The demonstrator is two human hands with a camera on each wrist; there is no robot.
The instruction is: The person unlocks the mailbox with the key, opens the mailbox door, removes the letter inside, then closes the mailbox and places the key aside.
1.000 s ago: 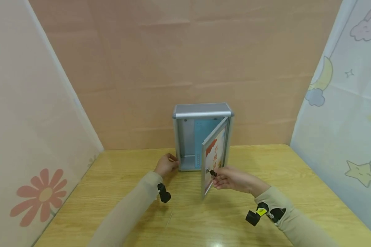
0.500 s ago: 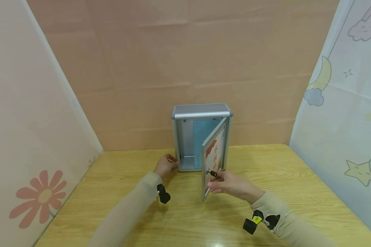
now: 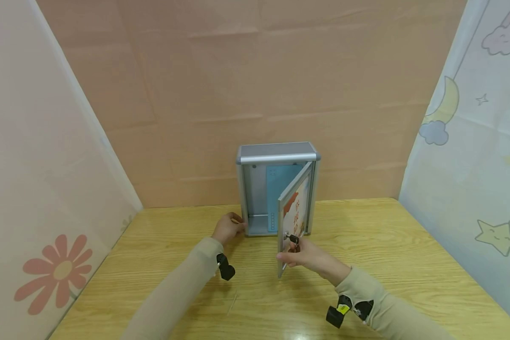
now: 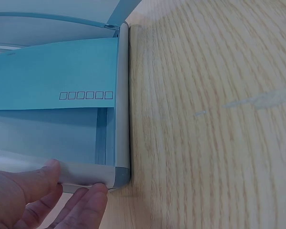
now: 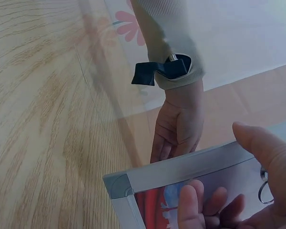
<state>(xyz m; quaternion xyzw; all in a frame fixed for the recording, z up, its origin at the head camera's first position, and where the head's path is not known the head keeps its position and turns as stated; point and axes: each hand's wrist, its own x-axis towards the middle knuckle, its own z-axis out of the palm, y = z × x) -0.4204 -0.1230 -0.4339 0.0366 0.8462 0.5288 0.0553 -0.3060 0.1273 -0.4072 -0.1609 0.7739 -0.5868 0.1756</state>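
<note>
A silver metal letter box [image 3: 278, 150] stands upright on the table. Its framed door [image 3: 290, 212], with red lettering, is swung out toward me on the right. Inside leans a light-blue envelope [image 4: 57, 71] with a row of small squares. At the box's lower left side, my left hand [image 3: 228, 228] holds the wall between thumb and fingers. My right hand [image 3: 312, 259] is at the door's lower free edge, thumb spread from the fingers in front of the door face. A black-headed key [image 3: 294, 239] sits in the lock, a metal ring [image 5: 264, 191] beside the right palm.
The wooden table [image 3: 161, 274] reaches back to an orange-brown cloth [image 3: 195, 94]. Patterned white cloths hang at the left [image 3: 46, 141] and right [image 3: 471, 165]. Each wrist wears a black camera mount.
My right hand has left the key and shifted down and left to the door's edge. The door has hardly moved, and my left hand stays on the box.
</note>
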